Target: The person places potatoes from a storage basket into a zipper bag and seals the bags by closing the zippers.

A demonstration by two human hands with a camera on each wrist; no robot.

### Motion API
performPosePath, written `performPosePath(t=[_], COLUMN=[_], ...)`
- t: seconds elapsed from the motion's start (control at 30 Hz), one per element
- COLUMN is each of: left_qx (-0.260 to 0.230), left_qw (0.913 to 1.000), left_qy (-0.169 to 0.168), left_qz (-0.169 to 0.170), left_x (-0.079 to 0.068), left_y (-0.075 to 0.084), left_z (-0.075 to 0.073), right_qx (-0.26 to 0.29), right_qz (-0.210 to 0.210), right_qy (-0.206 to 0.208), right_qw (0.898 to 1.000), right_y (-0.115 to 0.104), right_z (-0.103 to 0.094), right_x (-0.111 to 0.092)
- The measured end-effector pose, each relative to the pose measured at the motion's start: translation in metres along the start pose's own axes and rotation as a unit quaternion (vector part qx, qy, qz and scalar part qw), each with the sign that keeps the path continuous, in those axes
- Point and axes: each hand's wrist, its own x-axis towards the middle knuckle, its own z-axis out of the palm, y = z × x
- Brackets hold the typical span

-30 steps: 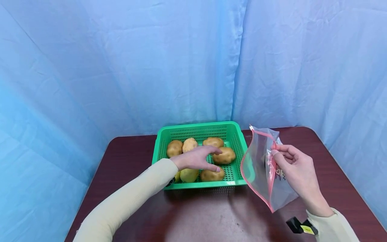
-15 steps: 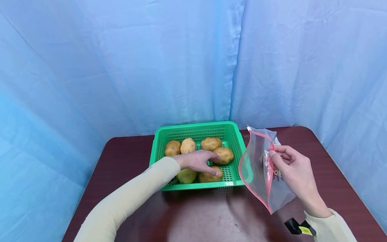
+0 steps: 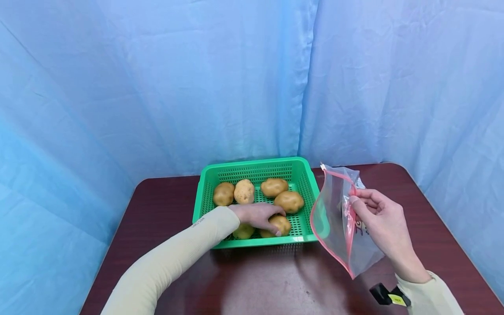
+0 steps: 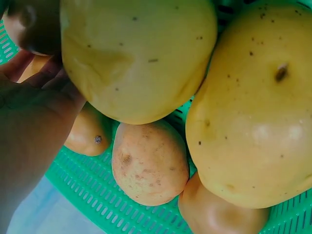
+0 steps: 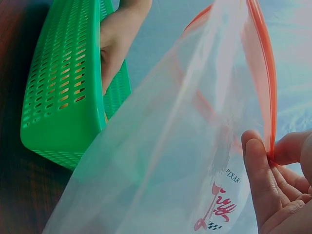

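In the head view, my left hand (image 3: 260, 215) reaches into the green plastic basket (image 3: 257, 241), fingers and thumb curled around the front right potato (image 3: 283, 225). Behind that hand lie other potatoes, among them a brown one (image 3: 289, 202) and a paler one (image 3: 244, 191). Two large yellow-green fruits fill the left wrist view, one (image 4: 139, 58) beside the hand and one (image 4: 253, 122) at the right. My right hand (image 3: 387, 229) pinches the red-edged rim of a clear zip bag (image 3: 334, 218) between thumb and fingers. The bag's mouth gapes toward the basket.
A dark red-brown table (image 3: 267, 280) carries the basket near its back edge. Light blue curtains (image 3: 220, 87) hang behind and at both sides. The bag stands just right of the basket, with printed lettering (image 5: 219, 204) on its side.
My left hand has lowered and closed around the front right potato, after hovering above it with fingers spread. My right hand and the bag have stayed nearly in place.
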Motion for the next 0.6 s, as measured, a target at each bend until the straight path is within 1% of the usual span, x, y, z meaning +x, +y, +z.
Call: performPosePath(t=[0.1,0.2,0.3,0.33,0.43,0.53,0.6], left_qx=[0.010,0.009,-0.003,-0.010,-0.038,-0.078,-0.104], left_qw=[0.9999,0.9998,0.9991,0.9985,0.9953,0.9882,0.9826], left_qy=[0.001,0.014,0.034,0.044,0.081,0.124,0.148], left_qz=[-0.003,0.009,0.026,0.032,0.037,0.044,0.043], left_x=[0.000,-0.001,-0.003,-0.003,-0.009,-0.014,-0.017], left_y=[0.001,0.002,0.002,0.003,0.006,0.009,0.012], left_z=[0.001,-0.002,-0.009,-0.012,-0.024,-0.035,-0.041], right_qx=[-0.001,-0.004,-0.005,-0.006,-0.006,-0.005,-0.004], right_qz=[0.000,-0.001,-0.001,-0.001,0.000,-0.001,-0.002], right_qy=[0.001,0.000,0.000,0.000,0.001,0.005,0.008], right_qw=[1.000,1.000,1.000,1.000,1.000,1.000,1.000], right_y=[-0.001,-0.002,-0.002,-0.002,-0.002,-0.002,-0.003], right_z=[0.000,0.000,-0.001,-0.001,-0.002,-0.002,-0.003], right_x=[0.000,0.000,-0.001,-0.001,-0.001,-0.001,-0.002])
